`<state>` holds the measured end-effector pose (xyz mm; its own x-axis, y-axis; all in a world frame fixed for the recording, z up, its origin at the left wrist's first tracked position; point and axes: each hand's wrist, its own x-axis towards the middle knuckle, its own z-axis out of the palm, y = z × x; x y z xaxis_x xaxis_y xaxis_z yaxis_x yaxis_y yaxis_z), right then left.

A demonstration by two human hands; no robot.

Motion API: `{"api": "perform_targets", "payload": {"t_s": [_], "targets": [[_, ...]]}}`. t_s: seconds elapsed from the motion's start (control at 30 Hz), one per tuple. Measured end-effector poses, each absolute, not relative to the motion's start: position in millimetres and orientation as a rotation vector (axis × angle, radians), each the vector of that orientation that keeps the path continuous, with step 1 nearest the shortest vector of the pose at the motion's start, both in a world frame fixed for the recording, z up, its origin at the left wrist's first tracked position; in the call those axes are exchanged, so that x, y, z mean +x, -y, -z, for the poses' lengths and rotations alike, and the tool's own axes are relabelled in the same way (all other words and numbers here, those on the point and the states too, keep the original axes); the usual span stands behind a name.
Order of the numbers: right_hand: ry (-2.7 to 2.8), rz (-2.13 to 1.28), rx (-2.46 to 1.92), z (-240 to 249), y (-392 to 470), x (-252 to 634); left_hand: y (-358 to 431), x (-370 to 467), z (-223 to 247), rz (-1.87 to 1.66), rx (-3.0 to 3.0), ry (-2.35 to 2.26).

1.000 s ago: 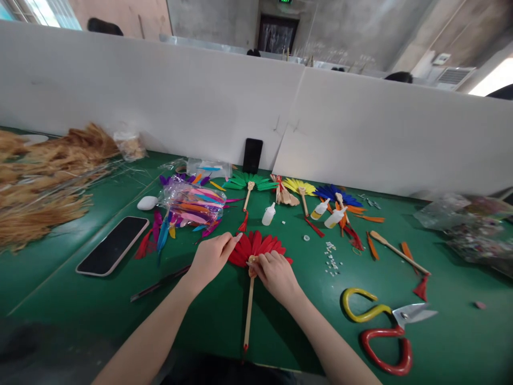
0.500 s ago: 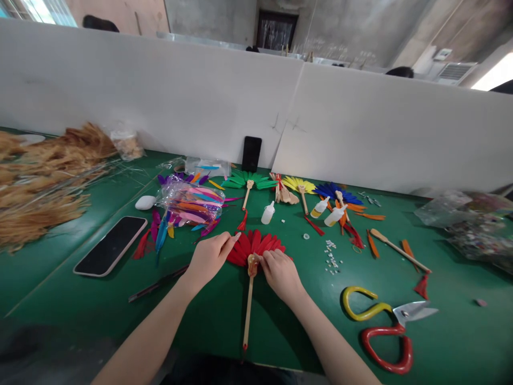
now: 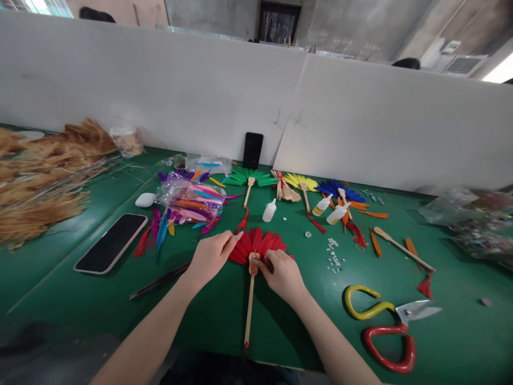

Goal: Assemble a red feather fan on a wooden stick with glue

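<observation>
A red feather fan (image 3: 262, 241) lies on the green table in front of me, its thin wooden handle (image 3: 249, 313) pointing toward me. My left hand (image 3: 212, 259) is closed at the fan's left edge, thumb and fingers together against the feathers. At the carved wooden piece (image 3: 253, 263) where feathers meet handle, my right hand (image 3: 281, 272) is pinched, its fingertips touching it. Anything tiny between those fingertips is too small to make out. Just beyond the fan stands a small white glue bottle (image 3: 269, 211).
Scissors (image 3: 404, 318) and small white beads (image 3: 333, 254) lie to the right. Leftward are a phone (image 3: 112, 244), dark tweezers (image 3: 160, 280), bagged feathers (image 3: 192, 200) and straw-coloured fibre (image 3: 48, 187). Green (image 3: 250, 178), yellow (image 3: 300, 182) and blue (image 3: 340, 188) fans lie near the white partition (image 3: 160, 96).
My right fingertips have shifted slightly onto the wooden piece, the hand a little more curled. My left hand stays at the feathers' edge. The camera view has tilted slightly.
</observation>
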<state>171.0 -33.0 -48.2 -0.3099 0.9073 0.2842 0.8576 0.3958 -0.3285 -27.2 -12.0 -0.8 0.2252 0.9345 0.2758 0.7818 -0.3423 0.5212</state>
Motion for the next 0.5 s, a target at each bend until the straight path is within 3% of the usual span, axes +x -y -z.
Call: {"api": "perform_targets", "payload": {"t_s": [0.27,0.5], "targets": [[2.178,-0.222,-1.531,48.6,33.1,167.8,12.5,-27.5,-0.7,-0.69,2.205,-1.583],[2.08,-0.305,-1.533,39.5,32.6,173.4,68.8,-12.0,18.8,-0.396,2.151,-1.518]]}}
